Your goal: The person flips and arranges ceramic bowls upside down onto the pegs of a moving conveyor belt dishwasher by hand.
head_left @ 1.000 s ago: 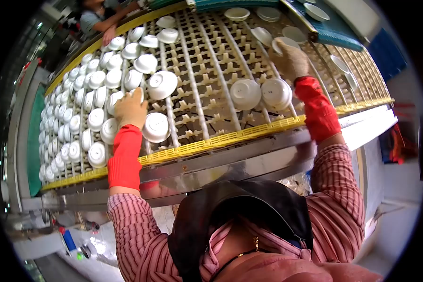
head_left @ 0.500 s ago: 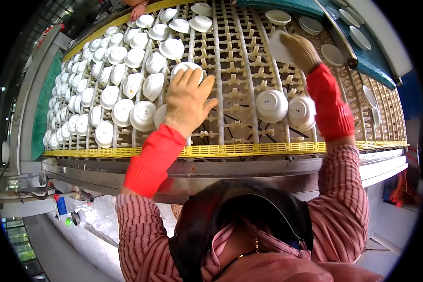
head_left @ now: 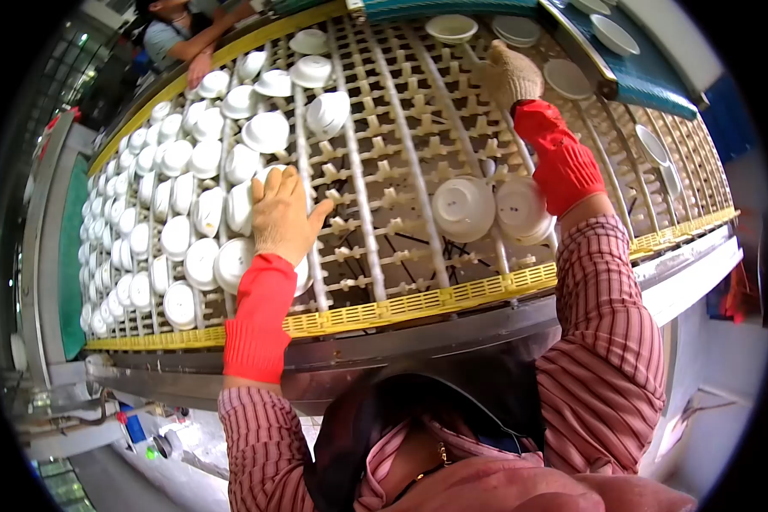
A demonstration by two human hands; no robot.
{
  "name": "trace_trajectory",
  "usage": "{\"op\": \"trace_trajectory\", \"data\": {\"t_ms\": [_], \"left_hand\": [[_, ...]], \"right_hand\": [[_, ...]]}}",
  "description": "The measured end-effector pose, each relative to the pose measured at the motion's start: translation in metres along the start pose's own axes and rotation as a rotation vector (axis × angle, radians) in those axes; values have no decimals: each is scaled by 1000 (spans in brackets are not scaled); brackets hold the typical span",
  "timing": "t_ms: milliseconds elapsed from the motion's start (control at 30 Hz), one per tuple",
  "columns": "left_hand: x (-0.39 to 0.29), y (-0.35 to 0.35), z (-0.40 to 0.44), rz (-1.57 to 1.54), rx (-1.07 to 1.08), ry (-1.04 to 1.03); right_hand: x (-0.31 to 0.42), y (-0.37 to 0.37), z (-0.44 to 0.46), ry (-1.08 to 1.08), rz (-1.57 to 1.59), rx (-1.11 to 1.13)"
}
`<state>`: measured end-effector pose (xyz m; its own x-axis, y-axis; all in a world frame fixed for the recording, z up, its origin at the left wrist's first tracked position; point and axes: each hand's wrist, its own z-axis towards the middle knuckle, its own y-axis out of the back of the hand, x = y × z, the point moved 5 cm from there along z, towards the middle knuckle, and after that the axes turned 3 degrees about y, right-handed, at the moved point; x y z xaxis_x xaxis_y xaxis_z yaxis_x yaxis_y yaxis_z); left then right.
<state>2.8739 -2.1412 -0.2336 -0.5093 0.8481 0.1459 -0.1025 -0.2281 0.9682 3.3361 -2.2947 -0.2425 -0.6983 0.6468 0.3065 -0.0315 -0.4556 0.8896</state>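
My left hand (head_left: 283,218), in a tan work glove with a red cuff, reaches over the left side of the pegged conveyor. Its fingertips touch a white bowl (head_left: 269,173), which they partly cover, and its thumb stands apart. At the upper right, my right hand (head_left: 514,77), gloved the same way, is above the pegs with no dish visible in it; its fingers are blurred. A white bowl (head_left: 327,113) leans on the pegs between my hands. Two overturned white bowls, a left one (head_left: 463,209) and a right one (head_left: 522,209), lie below my right hand.
Several rows of white bowls (head_left: 176,158) fill the belt's left side. A shallow bowl (head_left: 450,28) and plates (head_left: 569,78) lie at the far right. Beyond them runs a teal belt (head_left: 648,85) with dishes. A yellow edge strip (head_left: 418,305) borders the near side. Another person's hand (head_left: 200,68) rests at the far edge.
The view has turned. The white dish in my right hand is gone from it, and a bowl now leans on the pegs further left. My left hand stays over its bowl.
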Motion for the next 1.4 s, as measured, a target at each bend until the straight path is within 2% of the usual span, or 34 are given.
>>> {"op": "trace_trajectory", "data": {"t_ms": [33,100,133,167,200,233,267,333,400,433,500,533,567,600,633,667,700,733,767,800,833,867,967,1033,1067,1100,1167,1233,1267,1300,1400], "left_hand": [[-12,8,3,-3,129,84],[-29,1,0,10,125,114],[-32,-14,-5,-45,139,142],[-45,1,-5,-183,222,134],[-50,-2,-12,-156,103,56],[-55,-6,-20,-129,-14,-23],[-59,-5,-22,-198,17,46],[-71,9,-24,-332,27,8],[-81,19,-21,-411,33,-52],[-84,21,-22,-415,-47,-92],[-86,23,-20,-432,62,-55],[-85,22,-20,-458,67,-49],[-85,21,-20,-485,77,-47],[-84,20,-20,-512,87,-48],[-84,20,-20,-495,49,-66],[-85,20,-22,-477,16,-83],[-84,19,-24,-457,-16,-99],[-85,23,-23,-483,15,-85],[-85,24,-24,-480,12,-93],[-84,24,-24,-477,9,-102],[-83,24,-23,-476,3,-110],[-81,24,-22,-483,7,-123],[-77,23,-18,-484,73,-127],[-75,21,-13,-430,160,-94],[-76,18,-12,-406,215,-79],[-77,19,-11,-452,184,-76],[-77,20,-9,-536,116,-68],[-77,19,-7,-522,37,-55],[-77,20,-7,-519,15,-54],[-77,21,-6,-515,-8,-57],[-75,14,-10,-525,176,56]], "right_hand": [[-27,7,2,12,-212,-45],[-71,18,4,-27,-378,151],[-117,8,10,-102,-364,72],[-139,1,10,-120,-371,48],[-160,-6,11,-138,-377,24],[-162,1,4,-98,-408,51],[-161,7,-2,-54,-441,80],[-148,12,-7,-17,-368,63],[-123,27,-14,-68,-212,90],[-111,34,-18,-95,-135,101],[-93,38,-14,-95,26,193],[-66,42,-29,-191,440,195],[-52,25,-32,-150,895,273],[-21,19,-37,-163,1065,308],[17,30,-43,27,990,318],[55,50,-57,415,703,231],[89,60,-70,703,469,74],[114,60,-76,811,438,36],[126,31,-71,548,932,435],[136,3,-69,116,1397,678],[148,-18,-70,-206,1686,903],[149,-23,-63,-144,1470,792],[137,-25,-4,233,275,225],[110,-42,42,484,25,-141],[110,-46,47,400,-30,-273],[108,-47,50,312,-83,-406],[110,-43,81,282,-309,-197],[79,-75,119,302,-394,-32],[65,-77,109,398,-335,-120],[53,-92,125,219,-461,86],[47,-113,116,252,-344,-97]]}}
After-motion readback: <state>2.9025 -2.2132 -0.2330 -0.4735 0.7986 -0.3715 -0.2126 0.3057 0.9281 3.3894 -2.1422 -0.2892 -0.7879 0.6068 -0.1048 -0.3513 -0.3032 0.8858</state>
